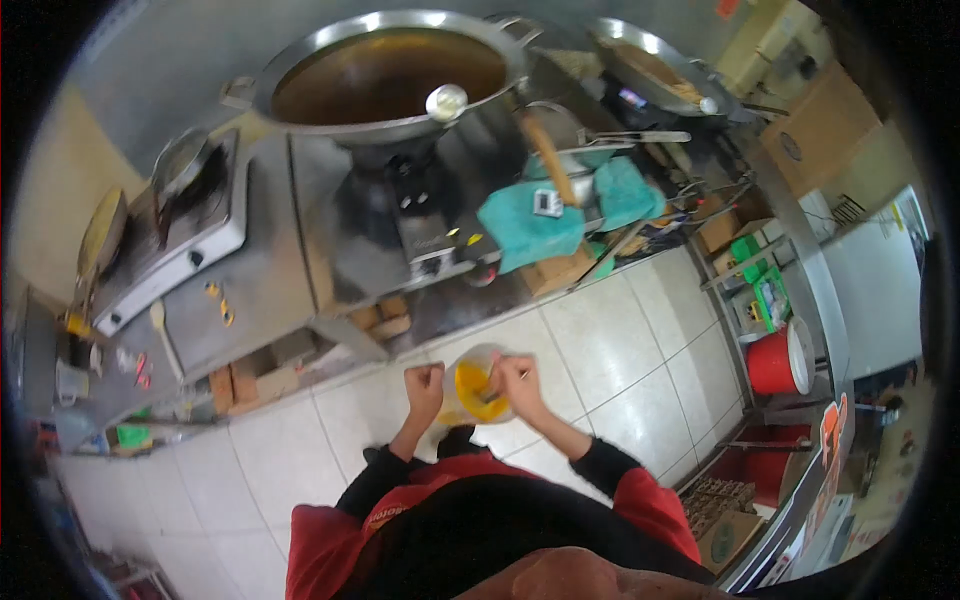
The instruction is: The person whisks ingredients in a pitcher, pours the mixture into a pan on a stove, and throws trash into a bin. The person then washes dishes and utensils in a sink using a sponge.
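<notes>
In the head view a clear round container (447, 408) is held in front of my body, with yellow-orange liquid (470, 380) inside that looks like beaten egg. My left hand (425, 392) is a closed fist at the container's left side, seemingly on its handle, which the fingers hide. Over the right part of the opening, my right hand (516, 382) is closed around a thin utensil. Its lower end dips towards the liquid, too blurred to name its kind.
Ahead, a large wok (390, 128) of brown liquid sits on a burner, a ladle (446, 103) at its rim. Teal cloths (530, 222) with a small timer (547, 203) lie to its right. A two-burner stove (190, 240) is left; a red bucket (770, 365) is right.
</notes>
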`<action>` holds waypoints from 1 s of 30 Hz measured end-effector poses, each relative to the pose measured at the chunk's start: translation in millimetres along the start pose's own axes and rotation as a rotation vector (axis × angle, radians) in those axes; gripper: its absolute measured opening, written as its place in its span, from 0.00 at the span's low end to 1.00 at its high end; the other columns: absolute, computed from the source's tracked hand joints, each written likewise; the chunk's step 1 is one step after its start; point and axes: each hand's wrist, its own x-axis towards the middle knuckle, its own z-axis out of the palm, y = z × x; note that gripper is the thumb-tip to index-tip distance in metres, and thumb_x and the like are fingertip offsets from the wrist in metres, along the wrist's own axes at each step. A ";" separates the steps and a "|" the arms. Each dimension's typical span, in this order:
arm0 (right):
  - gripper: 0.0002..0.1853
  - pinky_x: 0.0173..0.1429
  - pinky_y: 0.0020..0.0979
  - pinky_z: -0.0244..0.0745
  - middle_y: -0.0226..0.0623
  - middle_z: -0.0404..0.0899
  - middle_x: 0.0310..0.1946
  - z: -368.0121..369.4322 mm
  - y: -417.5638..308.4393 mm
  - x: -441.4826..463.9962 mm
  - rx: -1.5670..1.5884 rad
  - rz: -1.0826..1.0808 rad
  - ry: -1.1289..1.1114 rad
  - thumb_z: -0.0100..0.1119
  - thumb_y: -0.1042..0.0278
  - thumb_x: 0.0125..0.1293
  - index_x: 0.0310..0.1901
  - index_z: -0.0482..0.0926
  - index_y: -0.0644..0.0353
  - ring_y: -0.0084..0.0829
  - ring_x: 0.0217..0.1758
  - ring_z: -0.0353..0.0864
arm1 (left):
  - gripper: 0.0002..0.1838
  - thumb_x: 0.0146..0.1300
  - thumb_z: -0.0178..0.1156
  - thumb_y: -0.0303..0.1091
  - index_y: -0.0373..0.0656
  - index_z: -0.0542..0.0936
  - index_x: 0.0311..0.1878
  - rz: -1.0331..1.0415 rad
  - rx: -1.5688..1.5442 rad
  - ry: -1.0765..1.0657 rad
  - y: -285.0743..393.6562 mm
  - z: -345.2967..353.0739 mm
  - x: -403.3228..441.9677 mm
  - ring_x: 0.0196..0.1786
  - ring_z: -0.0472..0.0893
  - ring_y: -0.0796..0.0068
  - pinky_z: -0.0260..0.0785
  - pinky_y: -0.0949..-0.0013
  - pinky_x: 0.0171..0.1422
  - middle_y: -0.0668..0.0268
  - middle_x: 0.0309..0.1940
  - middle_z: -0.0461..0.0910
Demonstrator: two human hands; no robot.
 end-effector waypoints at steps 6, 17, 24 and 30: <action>0.24 0.17 0.24 0.53 0.31 0.58 0.05 76.3 -116.5 -40.2 0.153 -0.375 -0.505 0.38 0.62 0.61 0.08 0.57 0.62 0.21 0.09 0.54 | 0.16 0.52 0.45 0.28 0.39 0.57 0.11 -0.080 -0.093 0.258 23.6 -122.5 -36.5 0.16 0.53 0.88 0.43 0.77 0.18 0.78 0.10 0.54; 0.21 0.15 0.23 0.50 0.30 0.57 0.06 304.3 -35.9 -121.9 -0.091 -0.562 -0.893 0.42 0.66 0.61 0.10 0.59 0.61 0.20 0.09 0.55 | 0.19 0.54 0.47 0.30 0.35 0.60 0.10 0.023 -0.040 0.608 105.8 -338.0 -119.7 0.15 0.53 0.87 0.42 0.73 0.17 0.76 0.09 0.56; 0.23 0.16 0.21 0.50 0.23 0.58 0.06 448.1 23.9 -190.1 0.403 0.045 -0.894 0.46 0.61 0.60 0.08 0.63 0.59 0.14 0.10 0.55 | 0.21 0.53 0.49 0.31 0.35 0.58 0.09 -0.009 0.306 0.790 98.6 -460.3 -171.8 0.13 0.51 0.86 0.40 0.72 0.16 0.73 0.06 0.51; 0.22 0.16 0.20 0.50 0.24 0.60 0.07 539.0 36.5 -223.7 0.216 0.199 -1.120 0.45 0.62 0.60 0.09 0.63 0.60 0.14 0.11 0.57 | 0.20 0.53 0.50 0.31 0.36 0.59 0.08 0.022 0.142 0.925 109.5 -554.0 -174.5 0.13 0.53 0.86 0.42 0.73 0.15 0.75 0.06 0.54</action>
